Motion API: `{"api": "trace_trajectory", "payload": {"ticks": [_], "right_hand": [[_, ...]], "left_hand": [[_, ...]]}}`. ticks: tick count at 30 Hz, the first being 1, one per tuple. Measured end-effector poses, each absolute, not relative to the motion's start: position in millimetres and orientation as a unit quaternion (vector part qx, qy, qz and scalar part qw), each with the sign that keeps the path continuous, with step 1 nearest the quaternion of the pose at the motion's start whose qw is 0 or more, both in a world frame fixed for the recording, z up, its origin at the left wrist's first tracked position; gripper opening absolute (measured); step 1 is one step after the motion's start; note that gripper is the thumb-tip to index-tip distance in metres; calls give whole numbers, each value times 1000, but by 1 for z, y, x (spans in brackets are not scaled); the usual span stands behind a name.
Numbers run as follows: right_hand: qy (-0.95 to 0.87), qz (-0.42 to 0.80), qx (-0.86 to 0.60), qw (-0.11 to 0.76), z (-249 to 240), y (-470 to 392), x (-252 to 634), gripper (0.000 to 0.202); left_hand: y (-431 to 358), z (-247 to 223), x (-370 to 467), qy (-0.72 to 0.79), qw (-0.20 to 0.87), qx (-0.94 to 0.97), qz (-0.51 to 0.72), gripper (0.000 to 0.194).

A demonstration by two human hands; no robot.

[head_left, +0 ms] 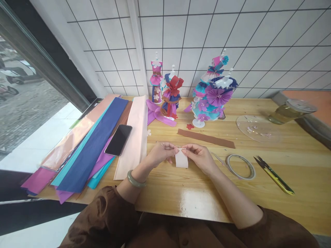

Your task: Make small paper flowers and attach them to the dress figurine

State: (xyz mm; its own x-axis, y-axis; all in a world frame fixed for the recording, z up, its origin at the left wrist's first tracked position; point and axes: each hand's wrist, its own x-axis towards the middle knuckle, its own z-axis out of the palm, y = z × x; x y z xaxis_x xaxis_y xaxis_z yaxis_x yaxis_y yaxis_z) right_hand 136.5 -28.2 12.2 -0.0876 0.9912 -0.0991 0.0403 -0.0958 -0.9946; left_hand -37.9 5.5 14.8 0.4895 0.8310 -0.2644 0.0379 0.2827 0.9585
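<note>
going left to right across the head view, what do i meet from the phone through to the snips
Black rectangular smartphone, pale green round bangle, left hand, small white rectangular paper piece, right hand, whitish ring-shaped tape roll, yellow-and-black snips with dark pointed blades.

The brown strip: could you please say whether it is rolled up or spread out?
Spread out: the brown strip lies lengthwise on the table, with no roll visible.

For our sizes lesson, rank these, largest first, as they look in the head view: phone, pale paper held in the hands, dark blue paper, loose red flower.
1. Dark blue paper
2. Phone
3. Held pale paper
4. Loose red flower
</note>
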Motion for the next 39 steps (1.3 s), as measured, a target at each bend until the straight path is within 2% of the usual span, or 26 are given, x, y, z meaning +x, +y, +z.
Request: {"api": "trace_trajectory", "payload": {"ticks": [8,17,25,31,39], "right_hand": [[-473,562,-490,469,14,-28,138,18],[-480,570,-485,458,17,-29,140,13],[-548,498,-508,440,22,-31,139,14],[-602,462,-493,425,26,-33,135,14],[-595,476,-494,419,25,-32,139,14]], "left_hand": [[6,17,-38,405,691,518,300,31],[5,22,-38,377,719,494,312,28],[2,32,-39,357,751,455,318,33],[3,28,-37,363,728,493,309,34],[6,18,-39,360,703,531,308,34]]}}
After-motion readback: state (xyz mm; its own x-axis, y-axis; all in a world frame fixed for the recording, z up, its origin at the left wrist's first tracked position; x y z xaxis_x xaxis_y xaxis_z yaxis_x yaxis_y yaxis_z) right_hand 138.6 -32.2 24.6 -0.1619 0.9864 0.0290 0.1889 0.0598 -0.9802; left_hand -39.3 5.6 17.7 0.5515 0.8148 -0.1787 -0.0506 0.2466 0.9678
